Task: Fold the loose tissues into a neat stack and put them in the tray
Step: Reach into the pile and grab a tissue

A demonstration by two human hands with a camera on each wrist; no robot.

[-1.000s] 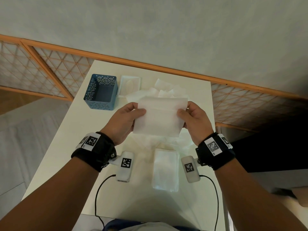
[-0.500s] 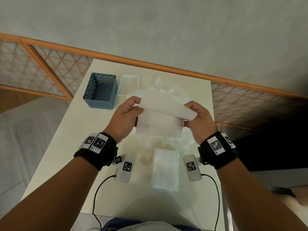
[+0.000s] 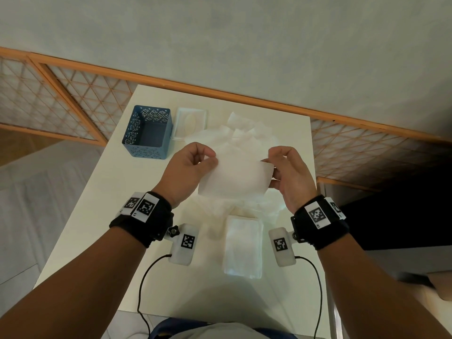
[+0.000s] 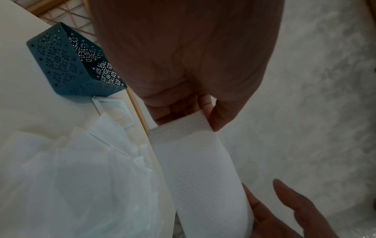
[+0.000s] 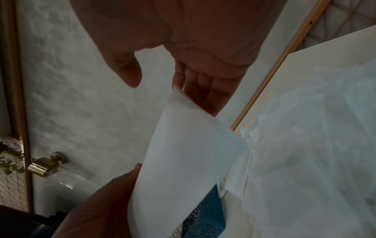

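left hand [image 3: 189,167]: pinching the tissue [image 3: 234,178] at its left edge
right hand [image 3: 289,171]: pinching the right edge
advice: aligning corners squarely before creasing

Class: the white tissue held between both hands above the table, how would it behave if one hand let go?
The tissue already curves between the left hand and right hand, so it would probably flop. Looks thin, likely very light. It might tear if tugged.
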